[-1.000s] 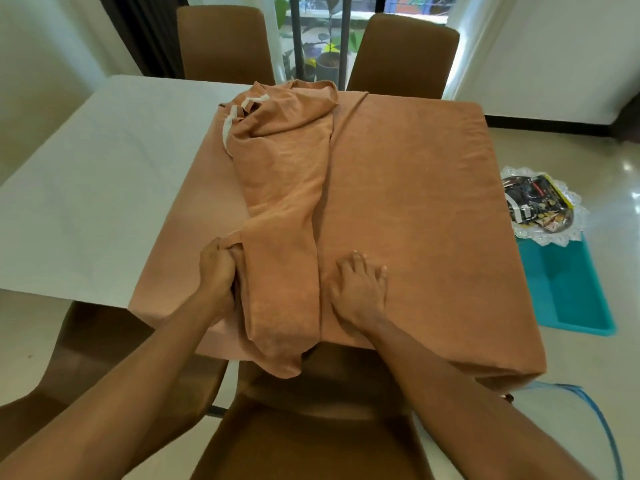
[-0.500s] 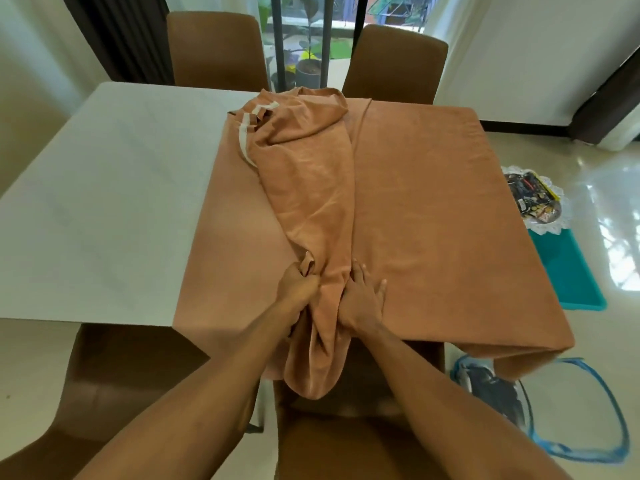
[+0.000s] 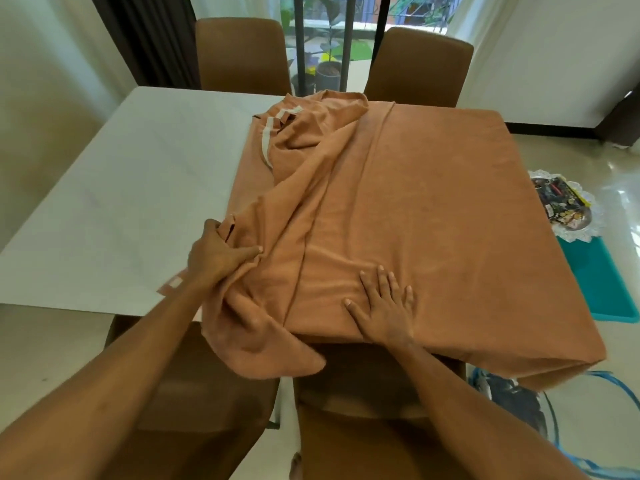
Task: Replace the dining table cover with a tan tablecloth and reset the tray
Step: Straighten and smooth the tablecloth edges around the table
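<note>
The tan tablecloth (image 3: pixel 426 216) covers the right half of the white dining table (image 3: pixel 121 209), with a bunched fold running from the far middle toward the near edge. My left hand (image 3: pixel 218 254) grips that bunched fold near the table's middle front. My right hand (image 3: pixel 384 306) lies flat, fingers spread, on the smooth cloth at the near edge. The tray (image 3: pixel 561 206), on a white lace doily and full of small items, sits on the floor to the right of the table.
Two brown chairs (image 3: pixel 242 53) stand at the far side, two more (image 3: pixel 363 410) at the near side under my arms. A teal mat (image 3: pixel 599 282) lies on the floor by the tray. A dark bag with blue straps (image 3: pixel 516 403) sits at lower right.
My left hand has pulled the bunched fold leftward across the bare table, spreading the cloth. My right hand has slid right along the near edge and flattened on the cloth.
</note>
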The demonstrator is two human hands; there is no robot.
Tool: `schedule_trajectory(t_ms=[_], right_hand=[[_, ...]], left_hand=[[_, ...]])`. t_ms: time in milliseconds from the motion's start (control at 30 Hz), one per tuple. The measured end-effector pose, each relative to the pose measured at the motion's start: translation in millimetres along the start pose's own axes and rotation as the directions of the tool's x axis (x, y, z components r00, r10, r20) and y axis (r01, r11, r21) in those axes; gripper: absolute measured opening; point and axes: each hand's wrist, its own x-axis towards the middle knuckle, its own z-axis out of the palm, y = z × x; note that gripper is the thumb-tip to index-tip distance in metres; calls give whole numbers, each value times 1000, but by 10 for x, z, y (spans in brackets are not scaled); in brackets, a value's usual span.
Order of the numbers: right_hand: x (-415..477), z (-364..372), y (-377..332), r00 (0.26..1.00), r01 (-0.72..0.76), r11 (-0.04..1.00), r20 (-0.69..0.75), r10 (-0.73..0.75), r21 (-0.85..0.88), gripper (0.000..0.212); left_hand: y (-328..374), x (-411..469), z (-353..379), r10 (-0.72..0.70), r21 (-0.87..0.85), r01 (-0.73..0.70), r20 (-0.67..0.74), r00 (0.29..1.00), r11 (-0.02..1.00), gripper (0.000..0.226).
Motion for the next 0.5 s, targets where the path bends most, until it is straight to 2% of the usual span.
schedule_trajectory(t_ms=[67, 133, 233, 333, 400, 500], right_hand=[[25, -29, -58, 999, -36, 998, 7, 36, 44, 84], [73, -52, -245, 994, -93, 977, -33, 101, 190, 81], [152, -67, -726, 986, -33, 945, -142, 84, 326, 59], [247, 44, -1167, 995, 48, 939, -97, -15, 340, 48], [232, 184, -1285, 998, 62, 954, -43, -51, 292, 50], [117, 379, -1237, 991, 118, 986, -73, -110, 116, 58]], left_hand=[[-76, 51, -117, 57, 282, -42, -47, 997, 959, 73], [-114, 68, -156, 6, 428, 26, -73, 997, 904, 61], [-108, -30, -90, -147, 419, 141, -18, 989, 897, 58], [-106, -226, 141, -191, 344, 152, 83, 978, 927, 90], [-137, -374, 338, -203, 355, 146, 128, 971, 923, 107], [-236, -533, 593, -188, 342, 111, 202, 961, 933, 126]])
